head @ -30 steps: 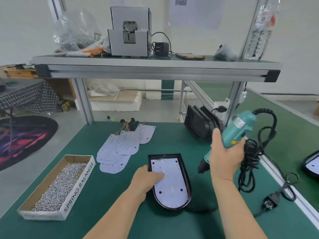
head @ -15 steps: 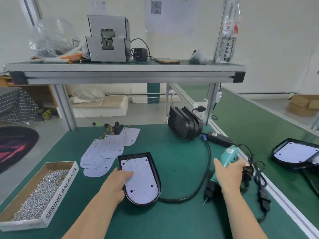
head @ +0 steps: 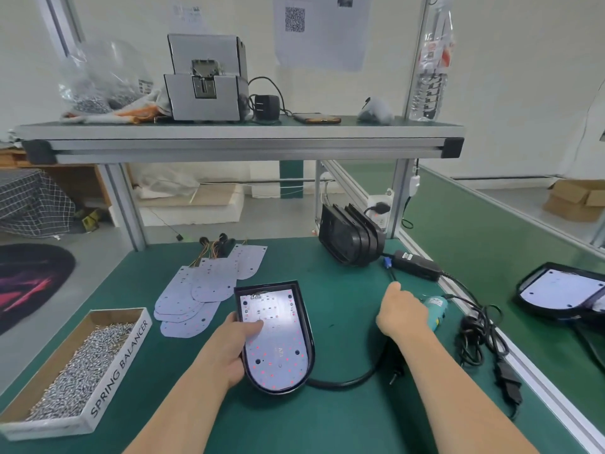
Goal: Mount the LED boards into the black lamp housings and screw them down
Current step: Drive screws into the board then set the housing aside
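Observation:
A black lamp housing (head: 309, 339) lies on the green mat in front of me, with a white LED board (head: 278, 342) seated in it. My left hand (head: 234, 344) grips the housing's left edge, thumb pressed on the board. My right hand (head: 402, 314) is curled round the teal electric screwdriver (head: 434, 309), which is low at the mat to the right, its bit (head: 394, 377) pointing toward me. Loose LED boards (head: 199, 290) with wire tails are fanned out left of the housing. Empty black housings (head: 350, 237) stand stacked at the back.
A cardboard box of screws (head: 82, 365) sits at the front left. A black power adapter (head: 415, 265) and tangled cables (head: 481, 335) lie along the right rail. Another housing with a board (head: 563, 291) rests on the neighbouring bench. An overhead shelf (head: 242, 139) spans the back.
My right hand has brought the screwdriver down from mid-air to the mat at the right. My head has turned right. The left hand stays on the housing.

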`<state>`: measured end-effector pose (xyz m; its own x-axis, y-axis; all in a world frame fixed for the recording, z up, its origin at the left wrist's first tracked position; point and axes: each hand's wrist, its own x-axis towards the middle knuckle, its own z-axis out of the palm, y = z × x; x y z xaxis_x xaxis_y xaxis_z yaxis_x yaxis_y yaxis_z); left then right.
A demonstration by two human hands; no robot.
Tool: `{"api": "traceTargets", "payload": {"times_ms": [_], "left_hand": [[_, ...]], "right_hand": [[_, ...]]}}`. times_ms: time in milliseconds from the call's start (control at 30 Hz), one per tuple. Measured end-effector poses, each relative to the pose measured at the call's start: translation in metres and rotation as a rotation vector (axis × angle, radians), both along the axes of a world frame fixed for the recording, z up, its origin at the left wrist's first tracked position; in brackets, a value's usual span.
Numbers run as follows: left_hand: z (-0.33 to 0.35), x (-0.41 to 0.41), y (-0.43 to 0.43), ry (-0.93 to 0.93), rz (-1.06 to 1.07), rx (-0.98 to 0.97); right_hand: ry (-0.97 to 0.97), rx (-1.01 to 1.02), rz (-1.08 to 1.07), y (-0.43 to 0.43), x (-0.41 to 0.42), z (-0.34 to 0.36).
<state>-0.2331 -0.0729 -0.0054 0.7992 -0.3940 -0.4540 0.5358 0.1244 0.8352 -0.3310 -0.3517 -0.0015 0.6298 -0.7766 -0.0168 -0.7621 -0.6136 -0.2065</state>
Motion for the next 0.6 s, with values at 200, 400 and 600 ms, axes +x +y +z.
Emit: {"api": "traceTargets", "payload": {"times_ms": [200,400,600], "left_hand": [[-0.004,-0.004,-0.003,0.033,-0.024,-0.075],[0.009,-0.015,-0.025,-0.076,-0.21,-0.054],[0.022,-0.023,-0.039,-0.105,-0.399,-0.147]], "right_hand": [[-0.236,0.321,0.009,0.017,-0.009,0.002],[-0.522,0.649,0.152,0.069,-0.027,0.015],[-0.585,1.024,0.339,0.076,-0.041,0.023]]}}
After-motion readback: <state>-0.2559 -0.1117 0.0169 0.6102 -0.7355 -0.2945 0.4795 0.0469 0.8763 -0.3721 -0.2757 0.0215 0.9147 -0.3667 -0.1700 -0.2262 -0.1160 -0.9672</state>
